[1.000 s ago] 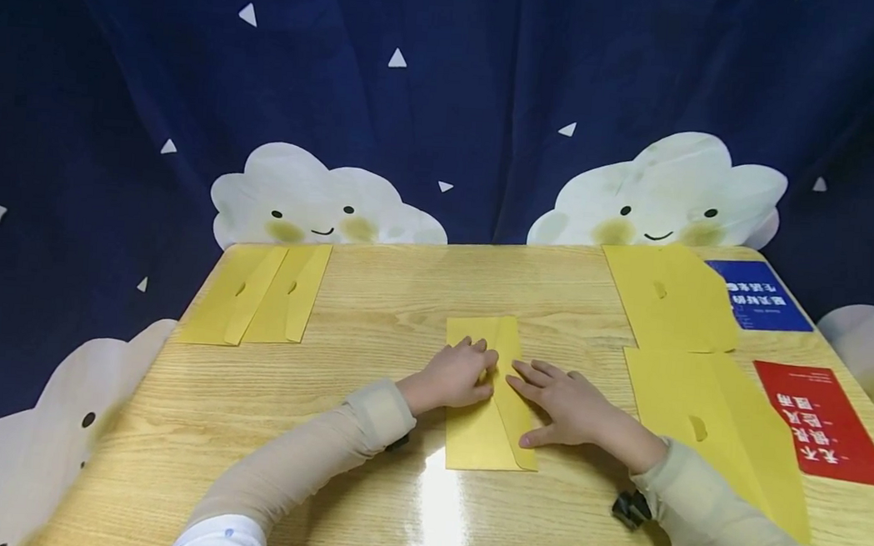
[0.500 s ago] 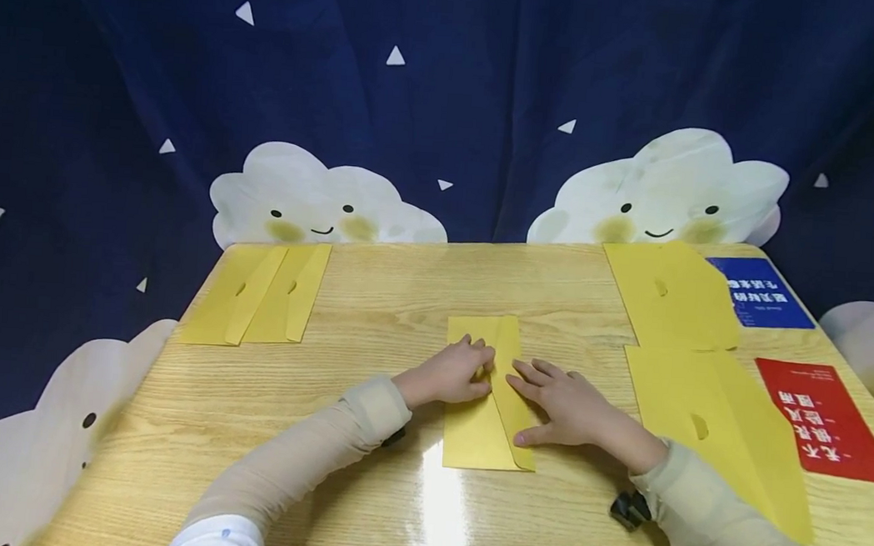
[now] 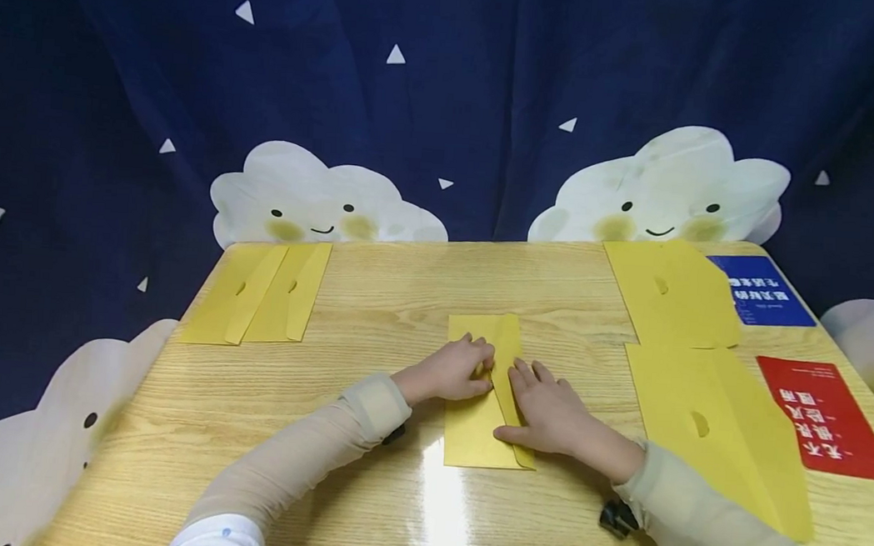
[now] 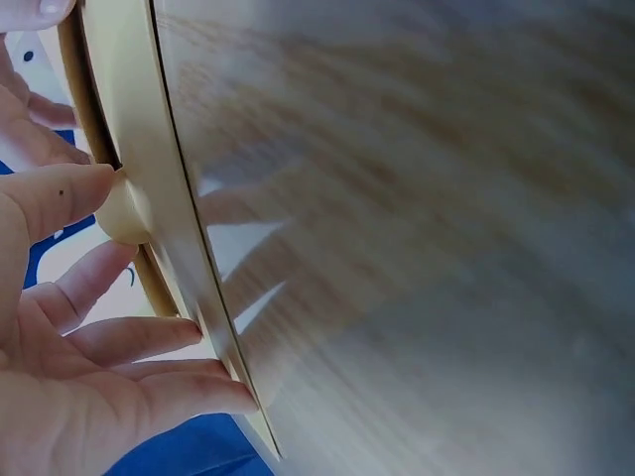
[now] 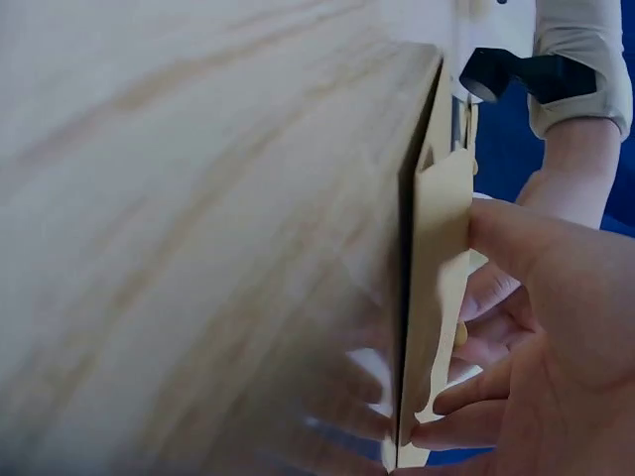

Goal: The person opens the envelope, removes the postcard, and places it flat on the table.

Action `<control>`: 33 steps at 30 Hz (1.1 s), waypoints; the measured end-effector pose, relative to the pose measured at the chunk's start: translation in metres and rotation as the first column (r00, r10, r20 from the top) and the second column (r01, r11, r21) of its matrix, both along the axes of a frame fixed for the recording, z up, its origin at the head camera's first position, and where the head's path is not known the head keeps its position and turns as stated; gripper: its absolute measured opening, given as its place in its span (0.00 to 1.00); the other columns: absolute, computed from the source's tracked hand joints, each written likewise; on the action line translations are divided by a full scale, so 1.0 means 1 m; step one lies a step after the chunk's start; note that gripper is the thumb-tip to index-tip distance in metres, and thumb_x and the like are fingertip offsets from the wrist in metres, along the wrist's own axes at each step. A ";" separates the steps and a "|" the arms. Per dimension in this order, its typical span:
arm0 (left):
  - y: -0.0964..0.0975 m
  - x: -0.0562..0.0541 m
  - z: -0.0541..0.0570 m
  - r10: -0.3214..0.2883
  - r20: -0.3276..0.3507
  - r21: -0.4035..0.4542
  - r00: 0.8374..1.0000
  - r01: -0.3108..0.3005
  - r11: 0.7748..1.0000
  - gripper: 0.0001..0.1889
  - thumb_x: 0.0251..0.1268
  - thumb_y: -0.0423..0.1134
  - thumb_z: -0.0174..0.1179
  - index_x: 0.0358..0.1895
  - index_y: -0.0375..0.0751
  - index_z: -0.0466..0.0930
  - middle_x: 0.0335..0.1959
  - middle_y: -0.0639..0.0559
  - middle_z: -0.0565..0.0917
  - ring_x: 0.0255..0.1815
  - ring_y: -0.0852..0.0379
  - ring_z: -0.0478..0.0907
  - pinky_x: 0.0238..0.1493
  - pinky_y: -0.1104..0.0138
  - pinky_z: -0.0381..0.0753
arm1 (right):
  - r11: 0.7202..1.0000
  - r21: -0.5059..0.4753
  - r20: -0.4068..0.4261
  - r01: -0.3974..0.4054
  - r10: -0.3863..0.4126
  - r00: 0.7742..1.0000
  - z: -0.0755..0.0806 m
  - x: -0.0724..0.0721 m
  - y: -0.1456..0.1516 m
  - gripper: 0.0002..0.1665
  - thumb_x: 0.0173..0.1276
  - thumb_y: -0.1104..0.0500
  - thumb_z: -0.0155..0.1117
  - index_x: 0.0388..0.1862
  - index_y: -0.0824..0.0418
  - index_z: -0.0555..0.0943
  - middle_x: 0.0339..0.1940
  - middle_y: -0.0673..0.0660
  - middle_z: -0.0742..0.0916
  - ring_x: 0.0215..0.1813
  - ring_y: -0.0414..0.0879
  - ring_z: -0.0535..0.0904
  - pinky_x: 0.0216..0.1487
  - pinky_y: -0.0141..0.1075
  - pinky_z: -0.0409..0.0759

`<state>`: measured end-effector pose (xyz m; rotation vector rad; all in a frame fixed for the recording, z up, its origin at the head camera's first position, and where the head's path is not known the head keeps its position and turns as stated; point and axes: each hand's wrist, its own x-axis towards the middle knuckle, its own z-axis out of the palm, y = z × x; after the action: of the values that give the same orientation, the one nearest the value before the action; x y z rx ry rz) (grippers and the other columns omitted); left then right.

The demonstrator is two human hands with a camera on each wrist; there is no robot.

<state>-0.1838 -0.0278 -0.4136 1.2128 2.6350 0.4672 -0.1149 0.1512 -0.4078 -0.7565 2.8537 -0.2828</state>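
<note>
Shifted inward since half a second ago, the right grip (image 3: 549,412) lays extended fingers on the flap (image 3: 509,340) of a slim yellow paper envelope (image 3: 472,440), central on the glossy wood-grained table (image 3: 406,288); the left grip (image 3: 449,372) pinches its rounded tab (image 4: 121,216). Right lies a rectangular red card (image 3: 834,418).

Hands (image 5: 575,347) at envelope (image 5: 440,258), wood-grained tabletop (image 5: 179,248), black device (image 5: 546,76) on sleeve (image 5: 580,28)

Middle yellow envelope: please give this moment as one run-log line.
left hand: pinches flap tab; right hand: touches flap; yellow envelope: lies on table
</note>
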 end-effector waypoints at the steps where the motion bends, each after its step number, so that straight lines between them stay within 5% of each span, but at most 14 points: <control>1: 0.000 0.000 0.000 -0.002 0.001 0.004 1.000 0.002 1.000 0.08 0.58 0.38 0.59 0.36 0.39 0.72 0.41 0.48 0.78 0.48 0.48 0.77 0.64 0.53 0.57 | 1.000 -0.013 0.009 0.004 -0.004 1.000 0.001 0.000 0.001 0.52 0.55 0.37 0.63 0.63 0.76 0.61 0.65 0.71 0.65 0.64 0.68 0.60 0.49 0.62 0.67; 7: 0.000 -0.002 0.000 -0.006 -0.001 0.017 1.000 0.006 1.000 0.08 0.57 0.37 0.59 0.36 0.38 0.72 0.37 0.50 0.77 0.29 0.61 0.73 0.64 0.53 0.57 | 0.995 -0.098 0.039 0.008 -0.004 0.999 0.007 0.001 0.008 0.53 0.57 0.42 0.63 0.65 0.79 0.55 0.65 0.73 0.64 0.63 0.67 0.61 0.56 0.57 0.65; 14: 0.000 -0.001 0.000 -0.004 0.008 0.000 1.000 0.004 1.000 0.08 0.58 0.37 0.58 0.37 0.38 0.73 0.39 0.50 0.78 0.40 0.55 0.77 0.65 0.54 0.55 | 0.986 -0.165 0.015 0.018 -0.015 1.000 0.009 0.004 0.019 0.54 0.56 0.43 0.65 0.66 0.77 0.54 0.65 0.73 0.64 0.63 0.67 0.62 0.58 0.55 0.63; 25: 0.000 0.000 -0.001 -0.003 0.001 0.000 1.000 0.003 1.000 0.09 0.58 0.38 0.59 0.38 0.37 0.74 0.39 0.49 0.78 0.38 0.56 0.77 0.64 0.53 0.56 | 0.985 -0.159 -0.077 -0.066 0.054 0.996 0.010 0.002 0.036 0.57 0.52 0.45 0.69 0.71 0.65 0.49 0.70 0.69 0.55 0.66 0.67 0.57 0.55 0.59 0.65; 33: 0.001 0.001 0.001 -0.004 0.009 0.007 1.000 0.004 1.000 0.09 0.58 0.38 0.58 0.38 0.37 0.73 0.38 0.50 0.78 0.34 0.59 0.76 0.64 0.53 0.56 | 0.986 -0.036 -0.138 -0.165 0.159 0.978 0.009 -0.003 0.047 0.53 0.49 0.41 0.69 0.69 0.64 0.60 0.71 0.61 0.59 0.70 0.62 0.49 0.56 0.65 0.57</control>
<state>-0.1830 -0.0268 -0.4128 1.2152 2.6251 0.4805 -0.1183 0.1978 -0.3988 -1.0496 2.8952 -0.2866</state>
